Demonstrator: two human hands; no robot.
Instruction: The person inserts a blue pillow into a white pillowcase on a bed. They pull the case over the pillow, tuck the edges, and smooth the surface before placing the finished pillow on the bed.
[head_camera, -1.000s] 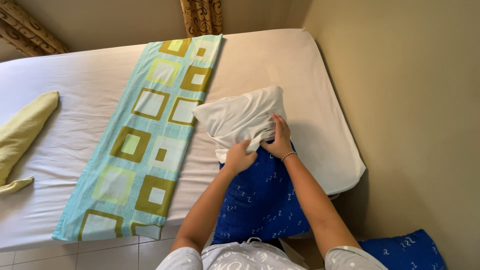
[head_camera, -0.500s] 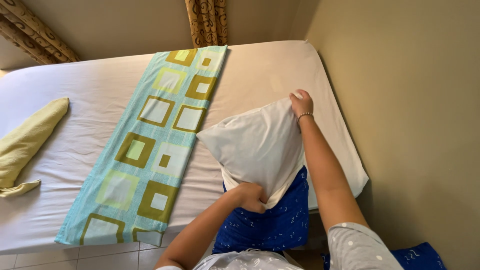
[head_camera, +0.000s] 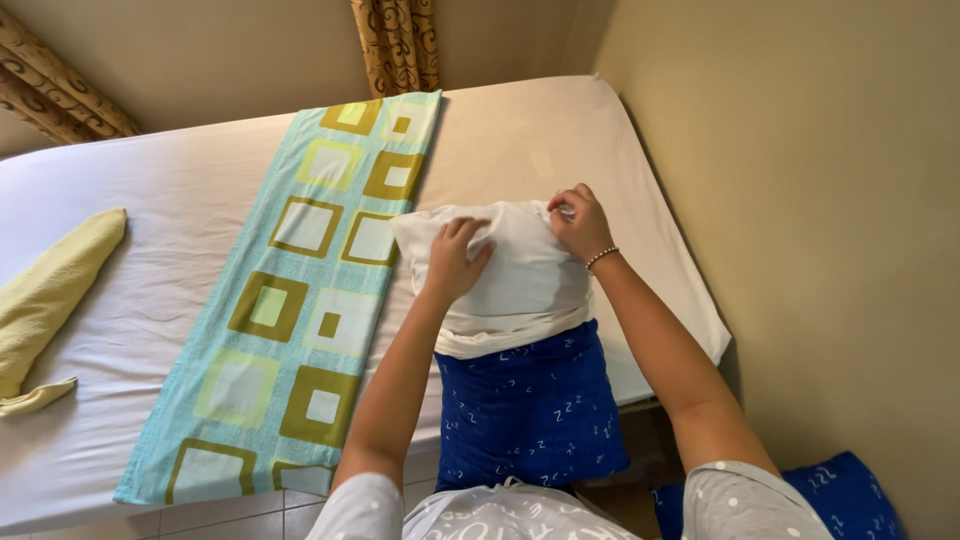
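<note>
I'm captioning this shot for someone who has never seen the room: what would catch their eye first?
Probably the two hands at the centre: the left hand and right hand grip a white pillowcase partway over a blue patterned pillow at the bed's near edge. Next, the turquoise cloth with square patterns lying lengthwise across the white bed sheet, and a yellow cloth at far left.

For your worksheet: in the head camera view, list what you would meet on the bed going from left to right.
Yellow cloth → patterned turquoise runner → left hand on the white pillowcase → right hand gripping the pillowcase's far corner. The blue pillow hangs below the pillowcase, so it has no clear place in the order.
</note>
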